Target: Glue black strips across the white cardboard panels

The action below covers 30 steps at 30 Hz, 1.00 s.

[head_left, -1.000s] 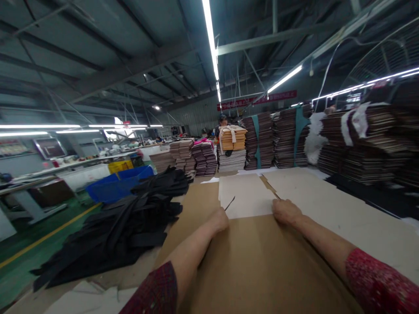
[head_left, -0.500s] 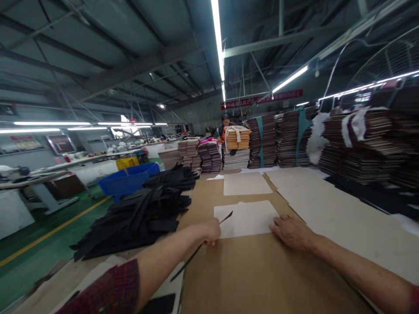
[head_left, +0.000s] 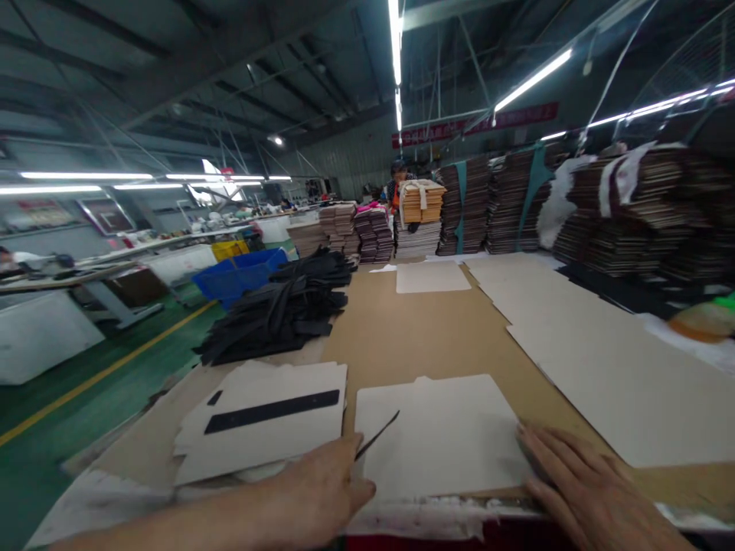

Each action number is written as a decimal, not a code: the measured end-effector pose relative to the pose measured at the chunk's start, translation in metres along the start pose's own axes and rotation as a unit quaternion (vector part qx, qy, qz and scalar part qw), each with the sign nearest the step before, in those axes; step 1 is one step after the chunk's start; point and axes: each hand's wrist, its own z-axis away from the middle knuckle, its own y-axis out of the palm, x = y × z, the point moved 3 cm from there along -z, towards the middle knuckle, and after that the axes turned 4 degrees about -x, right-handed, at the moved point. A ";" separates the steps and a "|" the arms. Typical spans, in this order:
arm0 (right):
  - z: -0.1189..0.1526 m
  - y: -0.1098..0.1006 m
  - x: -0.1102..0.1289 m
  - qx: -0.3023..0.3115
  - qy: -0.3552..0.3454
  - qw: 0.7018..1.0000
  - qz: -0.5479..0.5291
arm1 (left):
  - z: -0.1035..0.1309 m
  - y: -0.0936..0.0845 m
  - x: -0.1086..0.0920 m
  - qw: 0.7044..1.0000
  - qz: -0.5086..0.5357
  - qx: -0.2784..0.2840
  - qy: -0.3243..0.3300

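Observation:
A pale rectangular sheet (head_left: 436,444) lies at the near edge of the tan board (head_left: 425,329). At its left edge my left hand (head_left: 327,486) is closed on a thin dark strip (head_left: 379,434), whose free end points over the sheet. My right hand (head_left: 586,478) rests at the sheet's right edge, palm down with fingers spread. Left of the sheet, pale panels (head_left: 258,451) carry a black strip (head_left: 272,411) and a small black piece (head_left: 214,398). Farther back on the board lies another pale sheet (head_left: 432,278).
Black strips (head_left: 281,306) are heaped at the back left, beside a blue bin (head_left: 238,275). Large pale sheets (head_left: 609,367) lie to the right. Tall stacks of brown panels (head_left: 476,203) line the back, where a person (head_left: 397,174) stands.
Both hands and the near sheet have come closer, down to the board's near edge. The panels with the black strip now show fully at left. The camera view has tilted down.

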 end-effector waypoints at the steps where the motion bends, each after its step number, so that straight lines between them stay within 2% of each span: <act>1: 0.004 -0.005 0.001 -0.026 0.018 0.999 -0.027 | 0.009 -0.001 -0.001 1.000 0.010 -0.012 0.007; 2: 0.005 -0.010 0.002 -0.044 0.036 0.996 -0.063 | 0.017 -0.001 -0.003 1.000 0.031 0.006 -0.001; 4: -0.003 -0.019 0.010 -0.044 0.088 0.983 -0.156 | 0.026 0.007 -0.006 0.988 0.112 0.095 -0.034; 5: -0.012 -0.025 0.016 -0.019 0.122 0.970 -0.211 | 0.028 0.013 -0.008 0.976 0.162 0.138 -0.039; 7: -0.034 -0.036 0.033 0.048 0.208 0.923 -0.321 | 0.027 0.026 -0.012 0.951 0.236 0.196 -0.025; 9: -0.060 -0.048 0.052 0.081 0.276 0.865 -0.412 | 0.024 0.040 -0.014 0.936 0.268 0.229 -0.008; 12: -0.089 -0.055 0.076 0.100 0.323 0.784 -0.520 | 0.021 0.059 -0.019 0.925 0.276 0.261 -0.001; 14: -0.093 -0.050 0.084 0.142 0.327 0.735 -0.577 | 0.022 0.064 -0.022 0.933 0.245 0.265 0.010; 16: -0.086 -0.041 0.082 0.181 0.326 0.704 -0.604 | 0.026 0.062 -0.020 0.945 0.191 0.266 0.026; 19: -0.064 -0.028 0.058 0.185 0.365 0.699 -0.587 | 0.031 0.052 -0.003 0.960 0.147 0.237 0.028; 22: -0.046 -0.020 0.026 0.184 0.431 0.696 -0.544 | 0.029 0.043 0.021 0.970 0.166 0.179 0.006; 24: -0.042 -0.016 0.012 0.199 0.452 0.692 -0.526 | 0.022 0.040 0.035 0.973 0.185 0.141 0.003; 27: -0.049 -0.009 0.002 0.189 0.474 0.701 -0.498 | 0.004 0.038 0.045 0.983 0.181 0.034 -0.001; 30: -0.063 -0.002 -0.005 0.149 0.481 0.747 -0.434 | -0.011 0.037 0.045 0.985 0.137 -0.107 0.003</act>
